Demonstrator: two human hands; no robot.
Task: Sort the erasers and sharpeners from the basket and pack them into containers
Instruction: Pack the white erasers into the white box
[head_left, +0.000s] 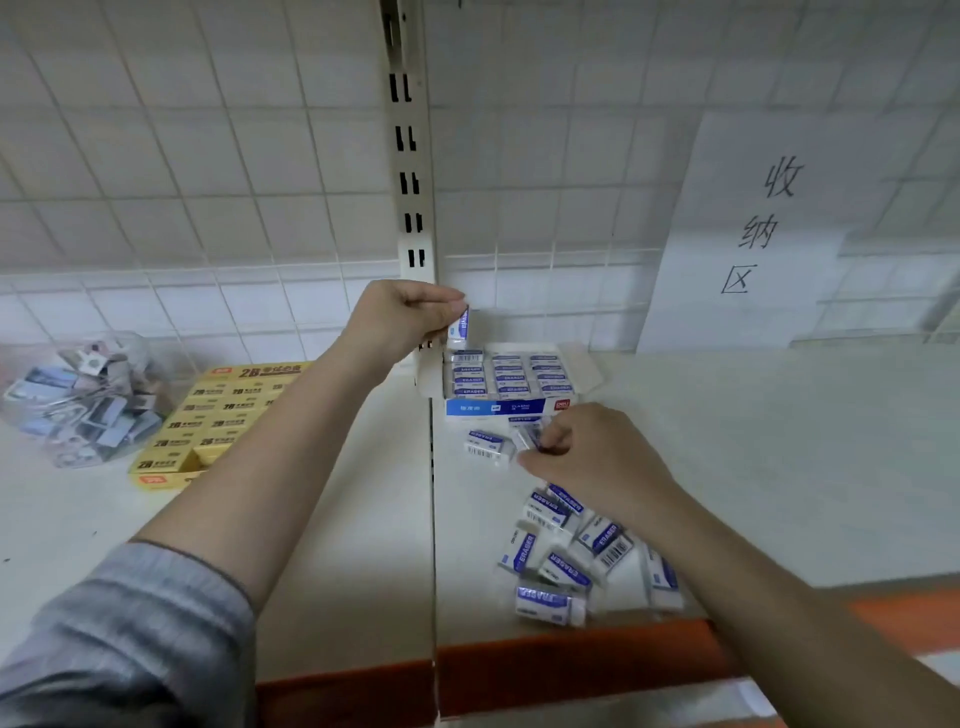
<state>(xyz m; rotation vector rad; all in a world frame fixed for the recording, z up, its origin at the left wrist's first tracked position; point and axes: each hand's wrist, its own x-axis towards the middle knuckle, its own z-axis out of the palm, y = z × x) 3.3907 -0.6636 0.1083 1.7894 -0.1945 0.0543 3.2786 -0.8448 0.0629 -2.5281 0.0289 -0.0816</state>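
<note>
Erasers (563, 551) loose; yellow box (218, 421), sharpener tub (88, 400) left.

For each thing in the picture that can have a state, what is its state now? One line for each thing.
left hand: raised, pinches one blue eraser above the box
right hand: grips an eraser on the shelf
blue eraser box: open, nearly full
yellow eraser box: open, filled
loose erasers: unsorted heap
clear container: holds sharpeners

Dim, even lighting is seen; edges are bowed by wide-angle distortion, and blur is heaviest toward 7 o'clock.
</note>
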